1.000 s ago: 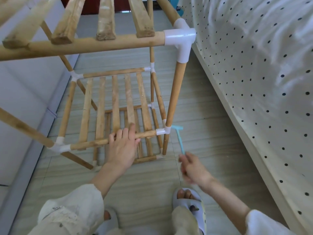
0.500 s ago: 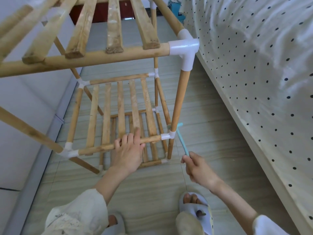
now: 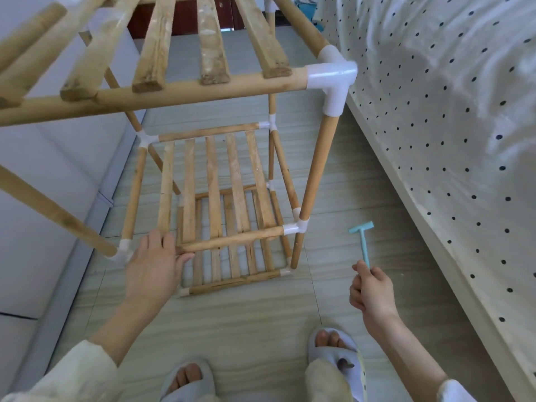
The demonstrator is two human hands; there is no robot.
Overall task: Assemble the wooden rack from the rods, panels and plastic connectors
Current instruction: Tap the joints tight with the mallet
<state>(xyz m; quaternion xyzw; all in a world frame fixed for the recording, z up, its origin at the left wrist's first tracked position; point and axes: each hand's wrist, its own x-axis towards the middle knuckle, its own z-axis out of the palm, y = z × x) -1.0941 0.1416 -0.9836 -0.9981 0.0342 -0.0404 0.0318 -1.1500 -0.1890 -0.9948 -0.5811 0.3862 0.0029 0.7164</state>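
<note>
The wooden rack (image 3: 316, 172) stands on the floor with three slatted shelves joined by white plastic connectors; one big connector (image 3: 333, 82) caps the near top right corner. My left hand (image 3: 153, 268) grips the front rod of the middle shelf (image 3: 232, 240) near its left end. To the right of the rack, my right hand (image 3: 371, 288) holds a small light-blue plastic hammer (image 3: 362, 242) by its handle, head up and clear of the middle-shelf corner connector (image 3: 295, 227).
A bed with a dotted white sheet (image 3: 449, 140) runs along the right. A white wall or cabinet (image 3: 43, 198) borders the left. My feet in pale slippers (image 3: 336, 358) stand on the tiled floor just in front of the rack.
My left hand slid left along the middle shelf's front rod. My right hand drew the hammer back to the right, away from the corner connector. The view rose slightly.
</note>
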